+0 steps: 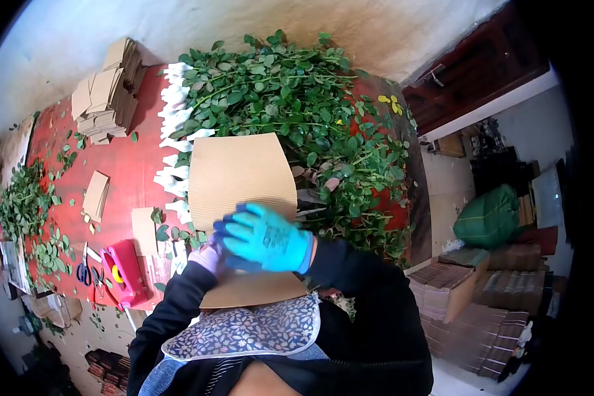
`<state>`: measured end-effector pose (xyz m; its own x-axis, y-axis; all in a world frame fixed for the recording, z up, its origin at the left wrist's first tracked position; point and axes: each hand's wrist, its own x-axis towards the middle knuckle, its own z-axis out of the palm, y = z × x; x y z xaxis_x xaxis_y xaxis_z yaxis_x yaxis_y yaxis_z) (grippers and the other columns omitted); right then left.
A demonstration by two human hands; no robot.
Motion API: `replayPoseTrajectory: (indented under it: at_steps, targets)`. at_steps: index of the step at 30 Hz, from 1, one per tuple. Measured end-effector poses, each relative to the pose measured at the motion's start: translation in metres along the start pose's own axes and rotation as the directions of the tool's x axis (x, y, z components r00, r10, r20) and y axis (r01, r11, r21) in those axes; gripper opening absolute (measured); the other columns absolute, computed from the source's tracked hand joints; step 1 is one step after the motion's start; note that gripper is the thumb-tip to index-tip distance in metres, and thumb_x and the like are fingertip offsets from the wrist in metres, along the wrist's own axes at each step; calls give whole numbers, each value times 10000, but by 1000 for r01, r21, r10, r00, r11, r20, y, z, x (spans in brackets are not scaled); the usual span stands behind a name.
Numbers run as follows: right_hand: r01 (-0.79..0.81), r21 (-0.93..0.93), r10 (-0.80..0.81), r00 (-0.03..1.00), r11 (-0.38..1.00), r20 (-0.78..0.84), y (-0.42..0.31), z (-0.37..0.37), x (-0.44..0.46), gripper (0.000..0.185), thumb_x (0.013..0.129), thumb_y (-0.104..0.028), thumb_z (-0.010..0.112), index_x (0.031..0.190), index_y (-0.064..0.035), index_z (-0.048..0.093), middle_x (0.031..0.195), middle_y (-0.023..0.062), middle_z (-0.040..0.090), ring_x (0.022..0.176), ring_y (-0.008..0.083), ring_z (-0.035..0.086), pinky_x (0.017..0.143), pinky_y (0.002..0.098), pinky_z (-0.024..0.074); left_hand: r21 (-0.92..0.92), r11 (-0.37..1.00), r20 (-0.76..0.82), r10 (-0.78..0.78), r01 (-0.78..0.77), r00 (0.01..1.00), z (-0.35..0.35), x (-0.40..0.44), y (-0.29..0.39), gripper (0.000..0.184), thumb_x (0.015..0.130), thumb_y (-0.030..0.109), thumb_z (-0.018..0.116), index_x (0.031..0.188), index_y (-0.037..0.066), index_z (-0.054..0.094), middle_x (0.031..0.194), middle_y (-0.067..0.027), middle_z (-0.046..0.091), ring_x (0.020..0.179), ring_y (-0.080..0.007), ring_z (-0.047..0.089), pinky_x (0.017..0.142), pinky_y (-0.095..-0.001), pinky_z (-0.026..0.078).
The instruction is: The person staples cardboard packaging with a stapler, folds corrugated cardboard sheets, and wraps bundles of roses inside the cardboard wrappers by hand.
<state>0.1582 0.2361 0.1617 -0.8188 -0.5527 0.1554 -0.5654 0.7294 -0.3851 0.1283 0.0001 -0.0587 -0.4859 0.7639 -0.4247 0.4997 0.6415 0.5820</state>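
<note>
A sheet of brown corrugated cardboard lies in front of me at the table's near side. Below my hands, more brown cardboard shows against the floral apron; I cannot tell whether it is the same sheet. My right hand, in a turquoise glove with dark blue fingertips, is laid across the front of my left hand with its fingers stretched out and slightly blurred. My left hand, in a lavender glove, is at the cardboard's lower left edge. Its fingers are mostly hidden behind the right glove.
Leafy stems with white-wrapped heads pile up on the red table. Stacked cardboard pieces stand at the back left. A pink tape dispenser, scissors and red-handled pliers lie left.
</note>
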Motion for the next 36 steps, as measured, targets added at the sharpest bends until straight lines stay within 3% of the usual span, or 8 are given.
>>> replayPoseTrajectory:
  at_steps: [7,9,11,13,25,29,31,36]
  targets:
    - [7,692,-185,965,722,184,122,84,-11,440,1056,-330,342,1287,-26,560,1230,150,616,1101,201,566,1003,318,406,68,991,26,-117,115,993,-24,-13,15,782,765,382,745,1411,105,404,1339,-160,474,1113,-370,581,907,-426,504]
    - [-639,532,85,680,556,728,115,67,1,551,1052,-434,272,1248,-45,609,1203,141,639,1114,204,564,1015,317,394,17,997,-2,-77,77,997,-38,-24,29,789,770,376,741,1425,109,392,1349,-161,465,1128,-371,572,925,-425,497]
    - [-662,650,47,713,373,699,136,99,-1,562,1033,-484,299,1297,-83,591,1251,122,627,1116,207,563,1016,321,393,97,995,-50,37,-32,998,-49,-25,36,783,778,370,738,1430,110,391,1352,-162,468,1149,-371,560,942,-430,484]
    - [-358,425,120,862,832,493,112,64,12,587,1022,-527,282,1336,-125,574,1298,103,606,1143,202,558,1034,326,384,61,998,-17,-2,3,1000,-60,-27,46,763,793,358,727,1431,109,389,1354,-169,469,1163,-378,548,961,-433,468]
    - [-639,604,46,704,476,709,103,16,22,465,970,-398,510,1336,-113,556,1182,86,654,974,156,619,808,304,501,77,995,-6,-64,64,998,-36,-29,32,729,809,338,710,1412,63,408,1389,-178,441,1180,-373,535,973,-428,462]
    - [-278,826,-64,934,491,353,152,10,33,369,963,-220,582,1302,-76,577,1121,50,682,957,102,609,745,272,523,21,1000,-14,-18,19,1000,-48,-31,45,719,788,313,718,1390,47,428,1372,-173,458,1120,-375,566,916,-439,489]
    - [-526,790,311,844,315,437,163,-18,65,332,962,-123,583,1263,18,577,1152,73,676,1027,154,640,921,287,502,-80,993,43,-79,82,996,-31,-29,31,719,775,293,723,1385,48,432,1350,-172,475,1102,-372,575,889,-439,500]
    - [-490,-170,514,842,855,162,235,37,104,534,887,-329,600,1343,-65,512,1172,216,637,1050,347,632,906,425,494,-60,998,-68,5,-9,998,-27,-31,31,710,760,245,730,1369,35,433,1319,-180,477,1096,-365,578,866,-420,516]
